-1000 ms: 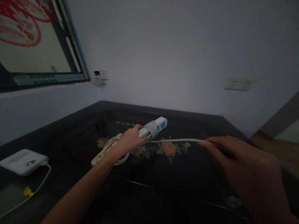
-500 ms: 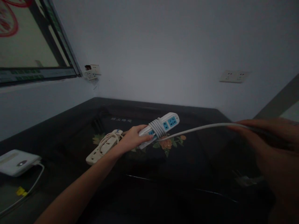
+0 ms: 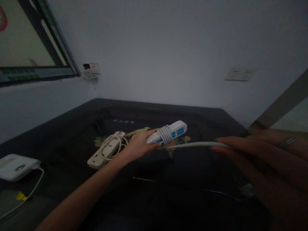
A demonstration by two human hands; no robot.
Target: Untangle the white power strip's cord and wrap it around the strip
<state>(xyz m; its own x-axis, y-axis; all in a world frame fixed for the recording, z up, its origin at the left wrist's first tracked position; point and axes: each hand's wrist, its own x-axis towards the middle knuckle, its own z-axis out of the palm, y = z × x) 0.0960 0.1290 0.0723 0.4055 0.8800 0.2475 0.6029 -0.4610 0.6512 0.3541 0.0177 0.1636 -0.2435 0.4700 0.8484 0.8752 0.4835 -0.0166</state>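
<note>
My left hand (image 3: pixel 141 144) grips one end of a white power strip (image 3: pixel 181 127) with blue sockets, held above the dark table. Several turns of its white cord (image 3: pixel 164 135) are wound round the strip's middle. From there the free cord runs right, stretched nearly straight, into my right hand (image 3: pixel 260 160), which pinches it between thumb and fingers; a ring shows on one finger. Below my right hand, a pale shape, possibly the plug (image 3: pixel 247 190), is dim and hard to make out. Behind my left wrist lies a second, cream power strip (image 3: pixel 97 159) with its own cord looped over it.
The glossy dark table (image 3: pixel 154 202) has a flower pattern and meets the wall at the back. At left stands a white box (image 3: pixel 18 168) with a cable and yellow tag (image 3: pixel 21 196). Wall sockets (image 3: pixel 239 74) are at right; others (image 3: pixel 90 71) sit by the window.
My right hand has lowered and moved left along with the cord, which now hangs flatter. The power strip in my left hand has turned slightly and dipped. The view has shifted a little.
</note>
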